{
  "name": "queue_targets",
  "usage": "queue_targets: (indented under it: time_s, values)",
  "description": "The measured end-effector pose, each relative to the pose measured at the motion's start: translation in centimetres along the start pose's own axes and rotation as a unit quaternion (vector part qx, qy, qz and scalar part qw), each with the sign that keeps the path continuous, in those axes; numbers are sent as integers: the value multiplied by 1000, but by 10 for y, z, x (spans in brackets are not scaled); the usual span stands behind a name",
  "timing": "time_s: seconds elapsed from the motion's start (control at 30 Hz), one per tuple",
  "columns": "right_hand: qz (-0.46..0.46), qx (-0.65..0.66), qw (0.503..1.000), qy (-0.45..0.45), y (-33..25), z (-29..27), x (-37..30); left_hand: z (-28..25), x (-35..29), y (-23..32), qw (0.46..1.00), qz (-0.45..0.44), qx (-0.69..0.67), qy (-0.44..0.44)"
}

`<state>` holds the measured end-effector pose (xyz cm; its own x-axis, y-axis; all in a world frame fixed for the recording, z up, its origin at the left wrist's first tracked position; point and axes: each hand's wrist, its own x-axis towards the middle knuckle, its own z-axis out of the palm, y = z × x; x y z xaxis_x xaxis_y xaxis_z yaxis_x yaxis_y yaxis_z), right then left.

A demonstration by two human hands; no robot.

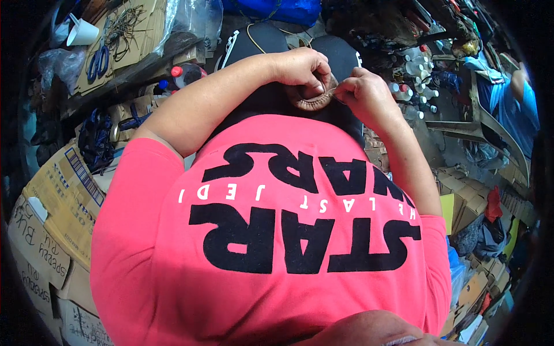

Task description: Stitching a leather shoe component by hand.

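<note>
On my dark-trousered lap rests a brown, rounded piece [313, 104] with a puckered, stitched rim, like the toe of a moccasin shoe. My left hand [304, 68] is closed on it, with thumb and fingers pressed into its opening. At its right edge my right hand [369, 97] is closed in a pinch; what it grips, possibly a thread, is too small to make out. A pale cord [251, 38] curves over my left thigh, beyond the left hand. The far part of the brown piece is hidden by my fingers.
At the far left, blue-handled scissors [98, 62] and a bundle of brown strands [123, 33] lie on cardboard, near a white cup [82, 32]. Red-capped bottles [188, 74] stand left of my legs. Small bottles [416, 69] crowd the right. Cardboard boxes [63, 196] flank me.
</note>
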<state>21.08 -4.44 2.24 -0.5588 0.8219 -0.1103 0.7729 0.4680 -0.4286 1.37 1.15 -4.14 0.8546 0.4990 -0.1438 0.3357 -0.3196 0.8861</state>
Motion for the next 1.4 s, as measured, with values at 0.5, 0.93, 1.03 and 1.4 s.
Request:
queue_targets:
  time_s: [0.5,0.93,1.03,1.4]
  values:
    - [149,423,894,25,42,26,-32,17,-56,31,962,-32,160,217]
    - [144,795,492,324,72,63,-14,-6,-61,21,813,41,-487,318]
    - [122,922,316,185,40,41,-12,2,-50,21,735,123,-627,228]
    - [232,781,557,161,57,44,-64,-26,-85,-9,840,-118,-454,271]
